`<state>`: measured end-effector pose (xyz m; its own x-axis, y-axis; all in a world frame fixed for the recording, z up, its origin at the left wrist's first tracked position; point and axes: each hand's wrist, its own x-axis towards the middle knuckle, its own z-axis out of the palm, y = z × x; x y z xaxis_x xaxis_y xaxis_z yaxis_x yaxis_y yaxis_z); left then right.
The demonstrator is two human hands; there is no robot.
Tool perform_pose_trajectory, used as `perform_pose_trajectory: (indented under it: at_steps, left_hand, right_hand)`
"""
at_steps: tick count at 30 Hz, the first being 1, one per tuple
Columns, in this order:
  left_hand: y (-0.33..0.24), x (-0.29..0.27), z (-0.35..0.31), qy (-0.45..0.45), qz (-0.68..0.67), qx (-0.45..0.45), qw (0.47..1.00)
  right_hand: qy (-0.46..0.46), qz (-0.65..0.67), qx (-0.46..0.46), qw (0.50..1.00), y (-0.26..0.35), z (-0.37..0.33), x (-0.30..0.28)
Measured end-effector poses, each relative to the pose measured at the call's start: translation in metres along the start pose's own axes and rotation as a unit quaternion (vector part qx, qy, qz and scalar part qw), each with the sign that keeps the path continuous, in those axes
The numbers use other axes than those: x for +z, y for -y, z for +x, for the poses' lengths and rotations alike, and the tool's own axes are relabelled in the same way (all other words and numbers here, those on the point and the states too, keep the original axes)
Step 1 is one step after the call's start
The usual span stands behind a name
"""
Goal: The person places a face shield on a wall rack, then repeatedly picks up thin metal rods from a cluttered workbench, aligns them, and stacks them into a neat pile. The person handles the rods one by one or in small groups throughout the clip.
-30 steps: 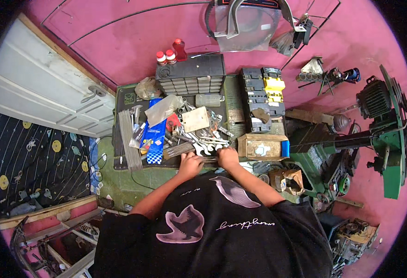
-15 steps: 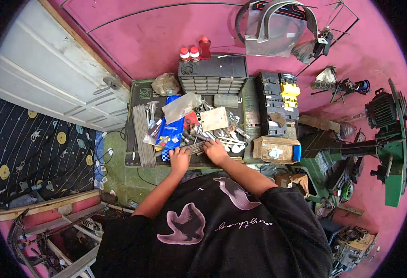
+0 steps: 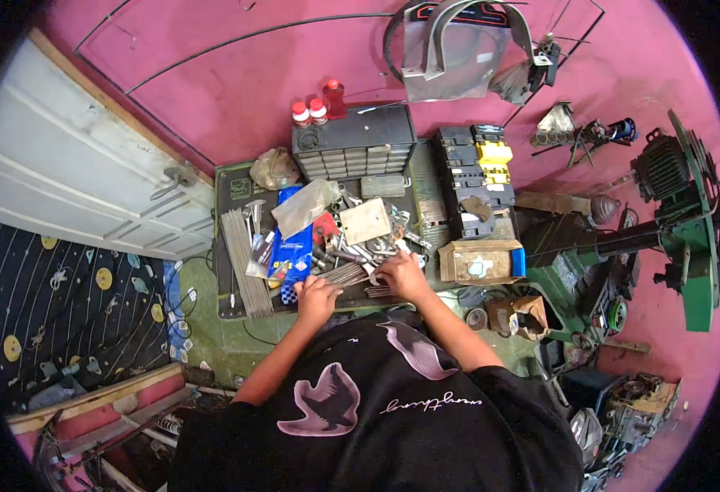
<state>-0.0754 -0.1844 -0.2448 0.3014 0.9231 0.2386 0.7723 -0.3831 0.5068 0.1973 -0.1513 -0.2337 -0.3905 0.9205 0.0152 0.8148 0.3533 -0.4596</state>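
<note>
My left hand (image 3: 316, 298) is at the table's front edge, fingers curled over the left end of a short bundle of thin grey rods (image 3: 345, 275), which look like welding rods. My right hand (image 3: 403, 276) is bent over the rods' right end, beside a wrench-like metal tool (image 3: 371, 271); what its fingers hold is hidden. A blue packet (image 3: 296, 246) lies just beyond my left hand, with a longer bundle of similar rods (image 3: 243, 262) to its left. Beyond my right hand are a cream-coloured flat plate (image 3: 365, 220) and a heap of loose metal tools.
A dark drawer cabinet (image 3: 356, 146) with red-capped bottles on top stands at the back. To the right are black-and-yellow organizer cases (image 3: 475, 176) and an open cardboard box (image 3: 464, 262). A green machine with a motor (image 3: 666, 170) stands at the far right, a white door (image 3: 89, 156) at left.
My right hand has moved a little to the right, uncovering more of the rods and the wrench-like tool. My left hand stays at the rods' left end. The whole view has shifted slightly.
</note>
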Motion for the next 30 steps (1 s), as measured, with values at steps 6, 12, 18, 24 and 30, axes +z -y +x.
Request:
perform_pose_trajectory:
  at_steps: [6,12,18,24,30]
  left_hand:
    - [-0.034,-0.012,0.031,-0.005,-0.035,-0.068,0.997]
    - [-0.076,-0.008,0.060,-0.042,-0.052,-0.105,0.992]
    - [-0.101,0.006,0.069,-0.038,-0.040,-0.104,0.993]
    - [-0.117,0.016,0.070,-0.022,-0.033,-0.085,0.996]
    - [-0.120,0.021,0.064,-0.009,-0.020,-0.091,0.996]
  right_hand:
    - [-0.213,-0.161,0.213,0.940,-0.087,-0.006,-0.078]
    - [-0.186,-0.250,0.245,0.918,-0.173,-0.025,-0.102]
    - [-0.186,-0.243,0.260,0.916,-0.178,-0.018,-0.113]
    - [-0.145,0.141,0.098,0.974,-0.124,0.000,-0.096]
    - [0.031,0.180,-0.053,0.982,-0.030,-0.008,-0.060]
